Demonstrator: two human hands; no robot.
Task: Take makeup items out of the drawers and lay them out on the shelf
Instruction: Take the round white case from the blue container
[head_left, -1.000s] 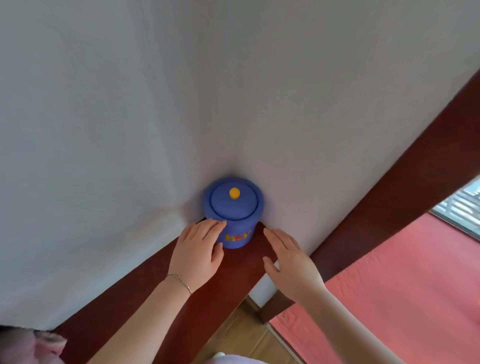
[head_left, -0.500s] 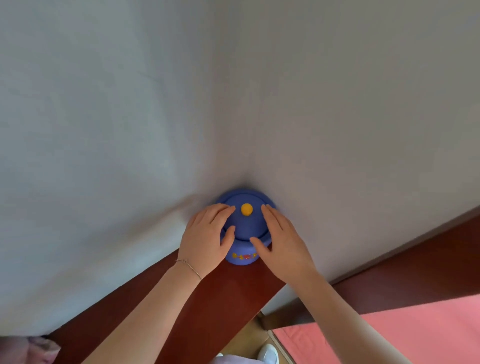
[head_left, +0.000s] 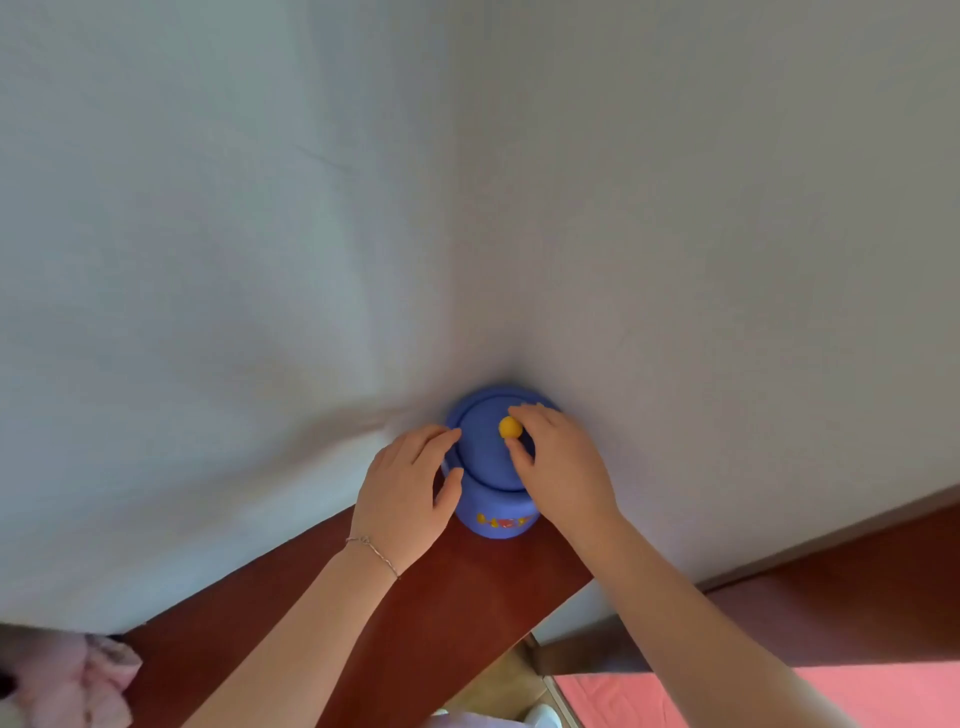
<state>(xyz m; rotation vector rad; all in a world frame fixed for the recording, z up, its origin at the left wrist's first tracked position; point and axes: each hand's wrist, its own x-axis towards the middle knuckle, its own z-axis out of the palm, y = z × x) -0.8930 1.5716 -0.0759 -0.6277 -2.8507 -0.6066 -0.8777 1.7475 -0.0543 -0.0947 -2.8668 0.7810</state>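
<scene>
Left hand (head_left: 402, 496) gripping jar (head_left: 496, 506) at 9 o'clock for steadiness; right hand (head_left: 563, 465) pinching knob (head_left: 510, 427), probably lifting lid (head_left: 485, 449).

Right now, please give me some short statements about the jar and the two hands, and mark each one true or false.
1. The jar is blue. True.
2. The right hand pinches the yellow knob. True.
3. The lid lies beside the jar. False: it is on the jar.
4. The left hand is flat on the shelf. False: it holds the jar's side.
5. The jar stands against the wall. True.
</scene>
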